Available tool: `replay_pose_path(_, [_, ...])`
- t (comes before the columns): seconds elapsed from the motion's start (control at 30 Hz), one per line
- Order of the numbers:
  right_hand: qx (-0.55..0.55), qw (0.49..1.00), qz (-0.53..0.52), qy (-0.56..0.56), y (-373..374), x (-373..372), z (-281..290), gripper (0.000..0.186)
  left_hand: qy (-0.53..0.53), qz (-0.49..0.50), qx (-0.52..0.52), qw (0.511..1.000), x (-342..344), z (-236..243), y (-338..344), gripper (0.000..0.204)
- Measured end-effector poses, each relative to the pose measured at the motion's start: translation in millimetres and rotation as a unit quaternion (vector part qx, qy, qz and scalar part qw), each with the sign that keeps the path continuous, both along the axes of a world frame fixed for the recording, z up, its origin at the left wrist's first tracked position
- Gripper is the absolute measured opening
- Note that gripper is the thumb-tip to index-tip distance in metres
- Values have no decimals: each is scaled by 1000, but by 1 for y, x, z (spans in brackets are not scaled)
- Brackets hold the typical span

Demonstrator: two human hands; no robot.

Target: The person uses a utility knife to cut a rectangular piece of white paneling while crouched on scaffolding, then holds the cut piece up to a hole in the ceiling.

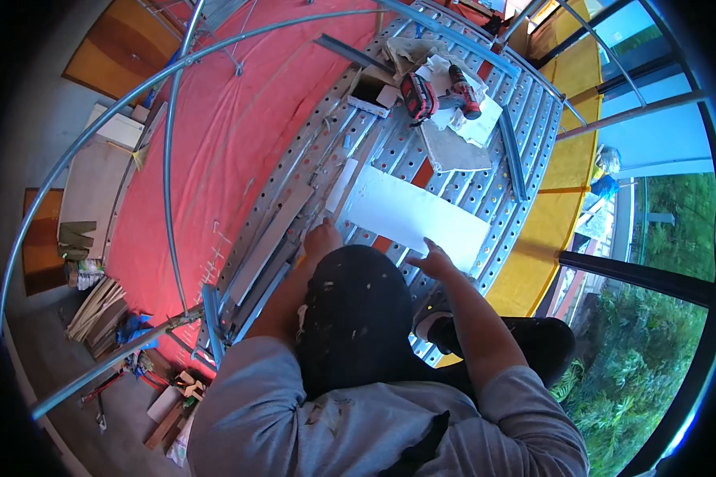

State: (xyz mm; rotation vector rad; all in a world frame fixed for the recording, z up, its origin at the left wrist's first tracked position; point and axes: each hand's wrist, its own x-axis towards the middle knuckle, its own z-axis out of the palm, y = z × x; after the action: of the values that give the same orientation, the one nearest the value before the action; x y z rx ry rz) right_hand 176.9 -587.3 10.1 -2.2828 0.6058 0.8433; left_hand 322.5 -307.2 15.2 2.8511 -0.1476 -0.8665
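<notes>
A white rectangular board (414, 211) lies across the perforated metal platform in front of my knee. My right hand (433, 261) is at its near edge, thumb and forefinger spread apart, with nothing visibly gripped. Left of the board, a narrow straight strip (356, 178) runs away from me over a white piece. My left hand (322, 238) is closed beside the strip's near end; what its fingers hold, if anything, is hidden. Farther off, a red and black cordless drill (465, 94) lies by a similar red and black tool (418, 97).
Grey metal profiles (274, 238) lie along the platform's left edge. A small open box (374, 91) and a grey board piece (455, 149) sit near the tools. Curved scaffold tubes (171, 159) cross the left side, before red sheeting (239, 119). Yellow sheeting (561, 215) borders the right.
</notes>
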Motion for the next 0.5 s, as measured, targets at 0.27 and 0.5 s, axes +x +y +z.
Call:
replay_pose_path(0.27, [60,998,-22,30,2,1,-13,105,35,42,-10,998,-33,-26,71,52])
replay_pose_path(0.5, [-35,999,17,14,-106,-56,-100,104,34,-61,-204,976,-11,53,-15,50])
